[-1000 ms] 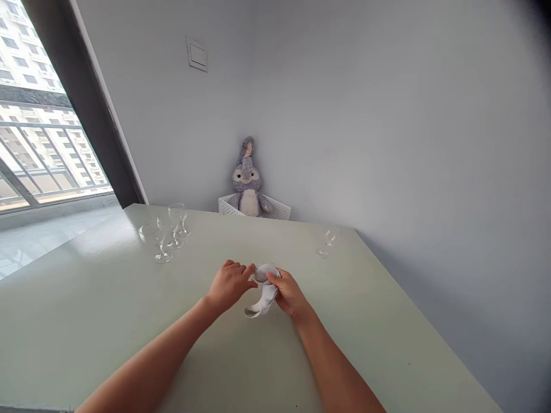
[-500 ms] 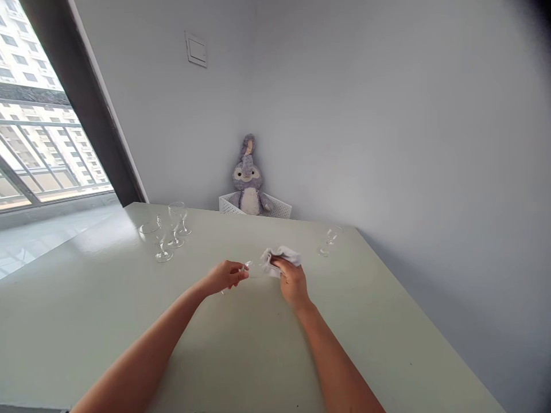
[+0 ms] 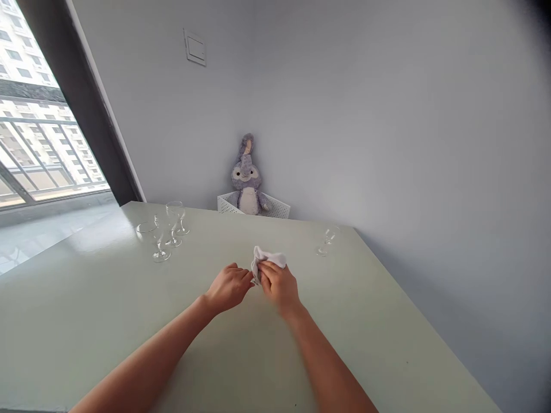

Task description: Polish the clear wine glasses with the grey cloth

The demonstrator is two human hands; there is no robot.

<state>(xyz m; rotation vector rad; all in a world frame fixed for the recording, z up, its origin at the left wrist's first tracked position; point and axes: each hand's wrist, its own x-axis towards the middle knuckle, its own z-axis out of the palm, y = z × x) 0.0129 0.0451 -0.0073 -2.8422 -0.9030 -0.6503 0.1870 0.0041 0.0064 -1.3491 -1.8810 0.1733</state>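
Observation:
My left hand (image 3: pixel 231 285) is closed around a small clear glass, which its fingers and the cloth mostly hide. Against it on the right, my right hand (image 3: pixel 279 285) grips a white cloth (image 3: pixel 272 258) and presses it to the glass. Both hands are just above the middle of the pale green table (image 3: pixel 232 355). Several stemmed glasses stand upright at the table's left, among them a front one (image 3: pixel 160 254) and one behind it (image 3: pixel 174 241). Another stemmed glass (image 3: pixel 326 241) stands alone to the right of the cloth.
A grey plush toy (image 3: pixel 247 178) sits in a white perforated basket (image 3: pixel 279 209) behind the table's far edge. Walls rise behind and to the right, with a light switch (image 3: pixel 196 48) on the left one. A window shows buildings at the far left.
My right hand has moved left with the cloth, up against my left hand. My left hand has turned over, its back now up, and the glass in it is now mostly hidden.

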